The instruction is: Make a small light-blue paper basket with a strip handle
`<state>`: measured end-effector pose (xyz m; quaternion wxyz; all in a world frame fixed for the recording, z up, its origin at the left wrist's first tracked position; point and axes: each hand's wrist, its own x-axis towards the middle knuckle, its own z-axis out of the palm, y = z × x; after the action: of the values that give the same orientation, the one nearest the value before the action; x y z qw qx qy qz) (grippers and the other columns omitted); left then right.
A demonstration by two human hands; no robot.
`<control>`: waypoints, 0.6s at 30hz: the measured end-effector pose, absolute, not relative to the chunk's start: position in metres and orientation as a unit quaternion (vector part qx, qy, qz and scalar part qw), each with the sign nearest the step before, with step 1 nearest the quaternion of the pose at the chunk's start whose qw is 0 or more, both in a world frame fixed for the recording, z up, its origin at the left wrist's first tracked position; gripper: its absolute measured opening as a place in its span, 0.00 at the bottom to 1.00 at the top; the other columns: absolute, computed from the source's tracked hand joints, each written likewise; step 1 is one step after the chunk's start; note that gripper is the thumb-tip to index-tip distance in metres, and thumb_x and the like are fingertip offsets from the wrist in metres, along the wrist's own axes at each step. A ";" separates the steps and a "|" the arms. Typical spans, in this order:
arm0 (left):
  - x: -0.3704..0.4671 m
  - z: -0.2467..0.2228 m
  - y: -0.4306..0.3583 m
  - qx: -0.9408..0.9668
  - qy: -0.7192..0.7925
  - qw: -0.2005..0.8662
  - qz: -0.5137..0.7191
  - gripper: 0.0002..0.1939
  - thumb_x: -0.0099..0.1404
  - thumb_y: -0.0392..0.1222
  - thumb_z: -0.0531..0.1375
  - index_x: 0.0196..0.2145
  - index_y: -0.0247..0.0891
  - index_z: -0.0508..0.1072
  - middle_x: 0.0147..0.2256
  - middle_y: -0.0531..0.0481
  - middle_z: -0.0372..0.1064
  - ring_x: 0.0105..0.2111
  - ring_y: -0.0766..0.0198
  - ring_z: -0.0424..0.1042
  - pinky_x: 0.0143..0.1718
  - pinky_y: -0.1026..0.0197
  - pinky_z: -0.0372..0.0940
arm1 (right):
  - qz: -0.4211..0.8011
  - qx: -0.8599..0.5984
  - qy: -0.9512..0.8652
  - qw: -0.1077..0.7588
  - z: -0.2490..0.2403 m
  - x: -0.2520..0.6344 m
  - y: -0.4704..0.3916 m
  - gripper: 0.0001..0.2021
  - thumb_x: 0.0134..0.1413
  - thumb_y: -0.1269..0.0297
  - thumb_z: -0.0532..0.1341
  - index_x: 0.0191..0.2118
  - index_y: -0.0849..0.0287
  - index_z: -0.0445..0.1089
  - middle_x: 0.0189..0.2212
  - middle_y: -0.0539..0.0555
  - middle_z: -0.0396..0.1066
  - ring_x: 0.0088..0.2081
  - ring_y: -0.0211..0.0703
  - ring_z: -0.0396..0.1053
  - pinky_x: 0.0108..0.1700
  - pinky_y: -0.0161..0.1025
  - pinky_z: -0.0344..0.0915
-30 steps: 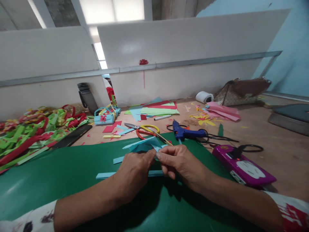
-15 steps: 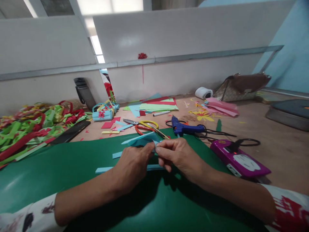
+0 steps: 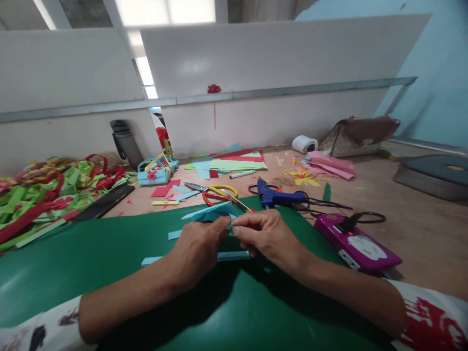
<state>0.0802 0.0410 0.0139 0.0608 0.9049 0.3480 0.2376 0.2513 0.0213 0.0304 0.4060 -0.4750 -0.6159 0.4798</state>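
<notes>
In the head view, the left hand [image 3: 197, 248] and the right hand [image 3: 265, 236] meet over the green mat [image 3: 91, 258], their fingertips pinched together on a folded piece of light blue paper [image 3: 212, 213] that sticks up just beyond the knuckles. Both hands are closed on it, thumb against forefinger, and the grip covers only a small corner, so the fold could slip out of line or the thin sheet could tear if the two pinches pull against each other. A long light blue strip [image 3: 234, 256] lies on the mat under the wrists, and a shorter strip [image 3: 175, 234] lies just left of the left hand; either forearm could drag or crease them. Just past the fingers lie the yellow-and-red scissors [image 3: 215, 192], blades pointing left, near enough to be knocked if the hands push forward. To the right of the right hand the blue glue gun [image 3: 278, 196] rests with its black cord [image 3: 329, 207] looping toward a purple power strip [image 3: 356, 246]; a snagged sleeve could pull the gun onto the paper, and whether its tip is hot cannot be told.
</notes>
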 end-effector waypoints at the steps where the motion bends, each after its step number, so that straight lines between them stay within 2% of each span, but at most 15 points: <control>1: 0.080 0.014 0.041 0.904 0.349 0.069 0.237 0.10 0.65 0.33 0.48 0.37 0.37 0.68 0.24 0.50 0.71 0.20 0.66 0.65 0.22 0.65 0.55 | 0.478 -0.478 -0.614 0.409 0.030 0.251 0.021 0.07 0.45 0.67 0.59 0.22 0.62 0.71 0.14 0.44 0.62 0.14 0.28 0.56 0.17 0.28 0.55; 14: 0.081 0.012 0.044 0.898 0.358 0.069 0.246 0.13 0.67 0.35 0.46 0.39 0.37 0.69 0.24 0.51 0.70 0.20 0.67 0.66 0.24 0.66 0.58 | 0.444 -0.468 -0.629 0.434 0.030 0.257 0.020 0.06 0.47 0.66 0.59 0.28 0.62 0.72 0.16 0.45 0.63 0.16 0.30 0.59 0.19 0.29 0.58; 16: 0.079 0.010 0.046 0.897 0.354 0.050 0.259 0.12 0.67 0.35 0.47 0.40 0.37 0.69 0.22 0.52 0.70 0.18 0.68 0.64 0.22 0.67 0.56 | 0.384 -0.476 -0.662 0.433 0.038 0.264 0.020 0.07 0.49 0.65 0.58 0.30 0.61 0.73 0.17 0.46 0.65 0.17 0.31 0.61 0.20 0.30 0.59; 18: 0.077 0.009 0.049 0.894 0.354 0.027 0.272 0.12 0.67 0.36 0.48 0.41 0.37 0.69 0.21 0.53 0.69 0.16 0.68 0.62 0.19 0.67 0.55 | 0.254 -0.492 -0.709 0.436 0.050 0.276 0.022 0.09 0.52 0.64 0.57 0.35 0.60 0.73 0.21 0.48 0.69 0.21 0.34 0.65 0.23 0.31 0.61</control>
<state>0.0766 0.0487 0.0087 0.0270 0.8944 0.3539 0.2720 0.2765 0.0218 0.0503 0.4358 -0.4923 -0.7094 0.2538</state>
